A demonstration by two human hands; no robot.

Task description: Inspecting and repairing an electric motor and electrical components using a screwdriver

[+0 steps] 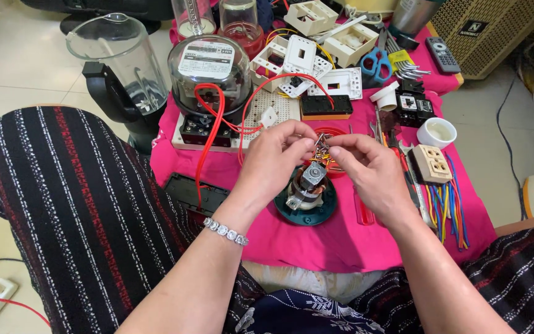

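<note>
A small electric motor [307,185] sits on a dark green round base [322,210] on the pink cloth [316,241], its shaft axis tilted up and away toward the wire ends [321,147] above. The left hand [273,158] and right hand [366,167] pinch those wires between closed fingertips. A glass-domed meter [210,68] stands beyond.

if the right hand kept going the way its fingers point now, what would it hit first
The right hand points leftward at the small bundle of wire ends it pinches; just beyond are the left hand fingertips, so it would probably meet those first. Depth is hard to judge from the head view.
</note>
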